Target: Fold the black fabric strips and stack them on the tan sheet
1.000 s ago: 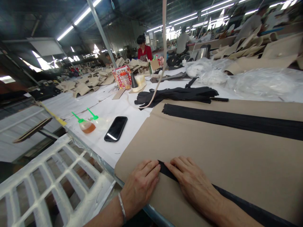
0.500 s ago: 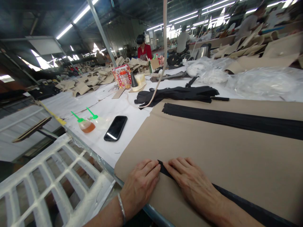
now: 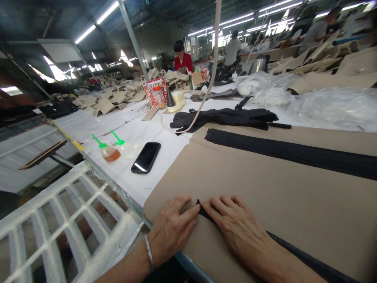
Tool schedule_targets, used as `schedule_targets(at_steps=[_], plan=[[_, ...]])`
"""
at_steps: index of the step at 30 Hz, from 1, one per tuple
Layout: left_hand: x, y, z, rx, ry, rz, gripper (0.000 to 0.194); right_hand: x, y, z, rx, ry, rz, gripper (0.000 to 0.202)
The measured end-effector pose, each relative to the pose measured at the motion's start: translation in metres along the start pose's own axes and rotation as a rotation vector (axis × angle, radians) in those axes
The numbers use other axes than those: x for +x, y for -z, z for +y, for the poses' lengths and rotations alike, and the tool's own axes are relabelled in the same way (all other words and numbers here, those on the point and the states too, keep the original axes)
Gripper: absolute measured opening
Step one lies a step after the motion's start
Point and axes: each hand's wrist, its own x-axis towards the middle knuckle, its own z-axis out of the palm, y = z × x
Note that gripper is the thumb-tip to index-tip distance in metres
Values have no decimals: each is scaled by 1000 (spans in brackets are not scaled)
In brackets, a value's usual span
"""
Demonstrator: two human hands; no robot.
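A thin black fabric strip (image 3: pixel 297 251) runs diagonally along the near side of a large tan sheet (image 3: pixel 253 184). My left hand (image 3: pixel 172 224), with a silver bangle on its wrist, pinches at the strip's far left end, where a small dark tip sticks up. My right hand (image 3: pixel 235 224) lies across the strip just beside it, fingers stretched out and pressing down, its thumb hidden. The two hands' fingertips nearly meet at the tip. Farther back on the sheet lies a wide stack of black strips (image 3: pixel 282 151).
Left of the sheet are a black phone (image 3: pixel 146 158) and two green-tipped squeeze bottles (image 3: pixel 110 153). A pale hose (image 3: pixel 214 51) hangs over a black strip bundle (image 3: pixel 226 118). Plastic bags (image 3: pixel 335 106) lie back right. A white slatted rack (image 3: pixel 85 208) stands off the table's left edge.
My left fingers have shifted and spread slightly at the strip's end, and its tip now stands up more. My right hand stays nearly in place. The view has turned a little left.
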Motion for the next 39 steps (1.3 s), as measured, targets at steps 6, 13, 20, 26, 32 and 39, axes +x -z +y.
schedule_targets(at_steps=[6,13,20,26,32,39], plan=[[2,3,-3,11,-52,-34,32,1,-2,-2,-19,-48,-27,61],[10,6,-8,71,-206,-106,31,2,10,2,11,-70,-15,42],[17,9,-10,74,-255,-142,29,-18,13,19,55,34,-48,17],[23,10,-1,71,-213,-205,39,-30,14,27,61,90,-45,12],[28,10,6,93,-183,-254,40,-41,19,29,55,94,-51,14],[34,10,17,203,-170,-318,45,-56,29,35,19,89,-47,13]])
